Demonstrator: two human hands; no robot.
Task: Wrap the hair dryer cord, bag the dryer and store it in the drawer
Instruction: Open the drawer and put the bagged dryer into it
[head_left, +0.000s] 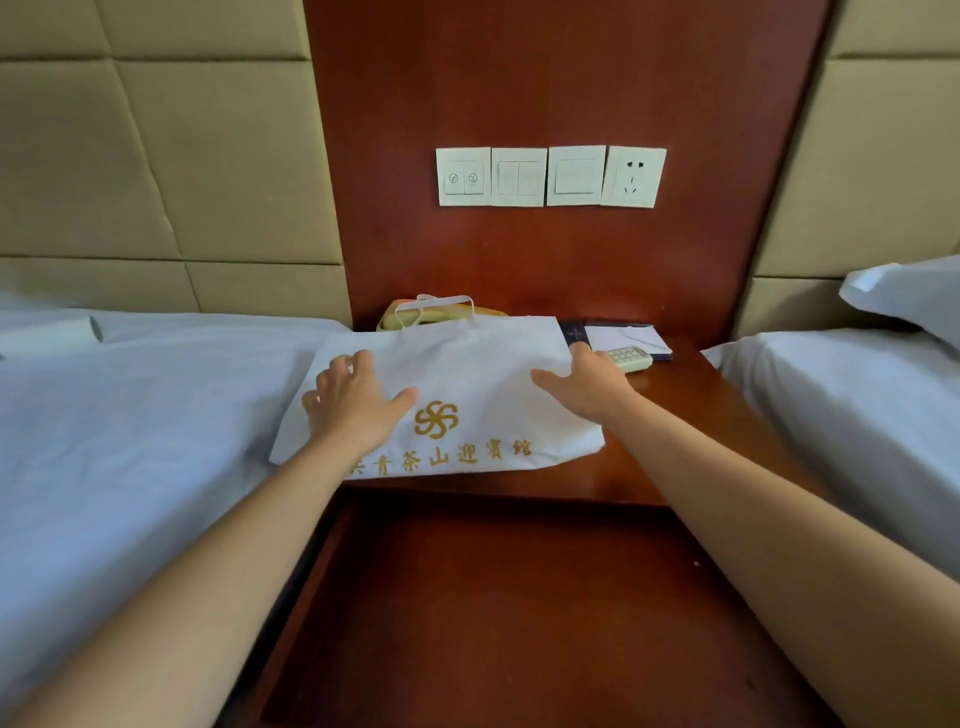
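- A white bag (467, 364) lies flat on the wooden tabletop (675, 415) between two beds. Its long axis runs left to right.
- The bag's handles (436, 304) are on the far side, toward the wall. Its gold emblem and row of characters sit along the near edge and read upright from the near side.
- The bag's left end hangs past the tabletop onto the left bed (130, 415); its near edge reaches the front lip of the tabletop.
- The left hand (353, 405) rests palm down on the bag's left half, fingers (332, 371) spread wide and thumb pointing right toward the emblem.
- The right hand (587, 384) rests on the bag's right part. Its thumb is splayed out to the left, and its fingers (582, 356) are straight and close together at the bag's right edge.
- Below the tabletop's front lip, a drawer (493, 597) stands pulled out toward the near side.
- Just right of the bag lie a remote control (629, 357) and a notepad (623, 335); a beige telephone (387, 318) shows behind the bag's far edge.
- The right bed (831, 405) flanks the tabletop, and wall switches (519, 176) and a socket (634, 176) sit above it.
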